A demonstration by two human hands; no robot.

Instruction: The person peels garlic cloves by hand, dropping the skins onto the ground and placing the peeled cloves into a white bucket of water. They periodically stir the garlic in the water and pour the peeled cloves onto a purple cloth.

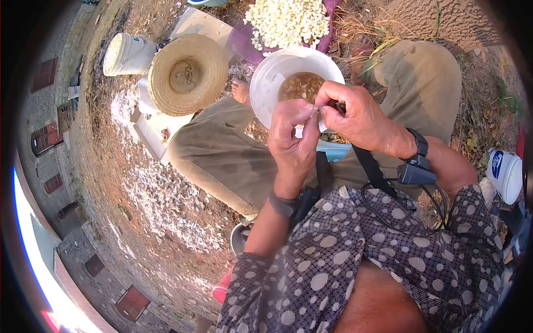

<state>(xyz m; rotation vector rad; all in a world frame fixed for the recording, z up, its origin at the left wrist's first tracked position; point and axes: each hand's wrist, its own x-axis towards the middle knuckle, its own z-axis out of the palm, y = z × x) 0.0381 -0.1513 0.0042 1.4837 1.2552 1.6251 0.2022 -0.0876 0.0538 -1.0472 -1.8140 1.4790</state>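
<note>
My left hand (294,133) and my right hand (355,119) meet fingertip to fingertip over the near rim of a white bucket (266,83). Both are closed in a pinch on a small pale garlic clove (316,110), mostly covered by the fingers. Inside the bucket, garlic cloves (300,84) lie in brown water. Beyond it, a heap of peeled garlic cloves (286,22) is spread on a purple cloth (244,39).
A straw hat (187,75) lies left of the bucket, by a white pail (130,54). Pale papery scraps (166,205) litter the ground at left. A tree trunk (444,22) stands at upper right, and another white tub (504,176) sits at far right.
</note>
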